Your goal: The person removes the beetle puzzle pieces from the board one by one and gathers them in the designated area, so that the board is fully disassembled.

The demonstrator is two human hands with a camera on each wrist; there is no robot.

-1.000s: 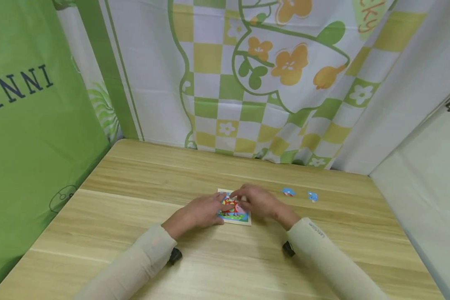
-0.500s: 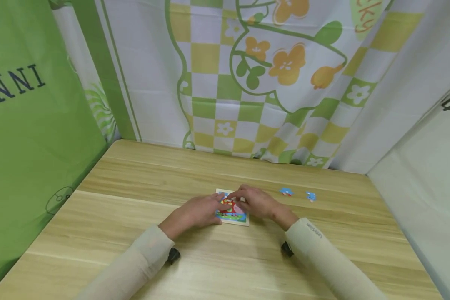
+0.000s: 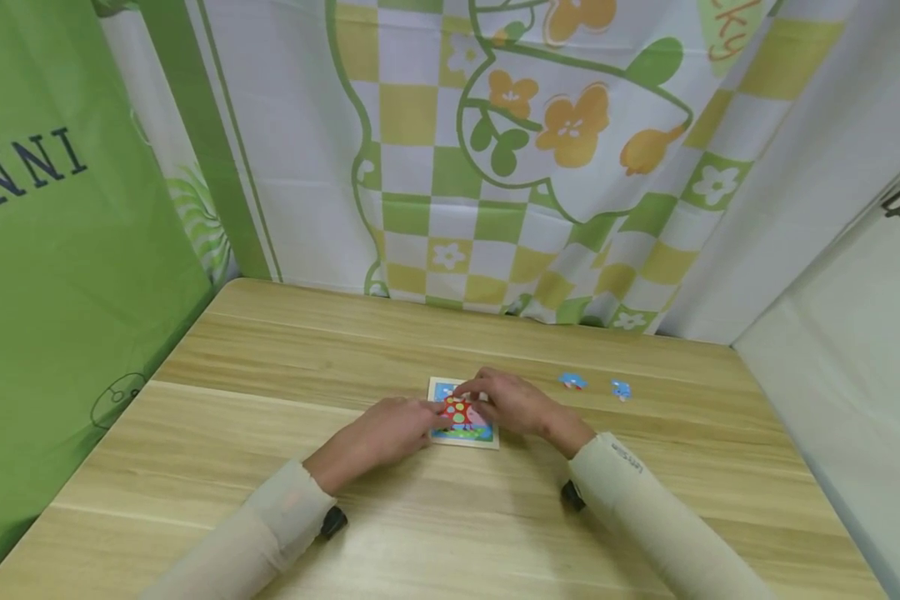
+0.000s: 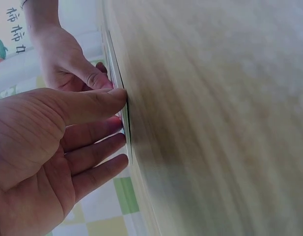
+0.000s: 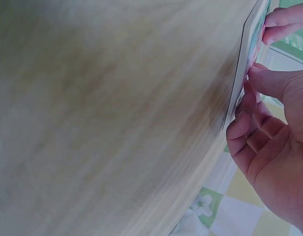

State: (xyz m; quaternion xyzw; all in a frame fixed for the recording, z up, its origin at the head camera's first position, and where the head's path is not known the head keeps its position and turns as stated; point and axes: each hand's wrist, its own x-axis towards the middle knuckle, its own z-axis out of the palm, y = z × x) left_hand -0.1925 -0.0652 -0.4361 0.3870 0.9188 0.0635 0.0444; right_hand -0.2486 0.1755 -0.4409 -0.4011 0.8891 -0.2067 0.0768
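A small square jigsaw puzzle (image 3: 462, 432) lies flat on the table, its picture a red spotted ladybug with a pink face. My left hand (image 3: 390, 429) touches the puzzle's left side; in the left wrist view its fingers (image 4: 95, 150) are fairly straight and reach the board's edge. From the right, my right hand (image 3: 517, 402) reaches over the upper right of the board. Its thumb and curled index finger pinch a puzzle piece at the picture, mostly covered by the fingers. The right wrist view shows the other fingers (image 5: 242, 130) curled beside the board (image 5: 238, 73).
Two loose blue puzzle pieces, one with some red (image 3: 572, 381) and another farther right (image 3: 621, 389), lie on the wooden table (image 3: 450, 533). A checked curtain (image 3: 457, 217) hangs behind the table, a green cloth (image 3: 60, 292) at the left.
My left hand has drawn back a little to the left and down, uncovering more of the ladybug picture. My right hand stays at nearly the same place on the puzzle.
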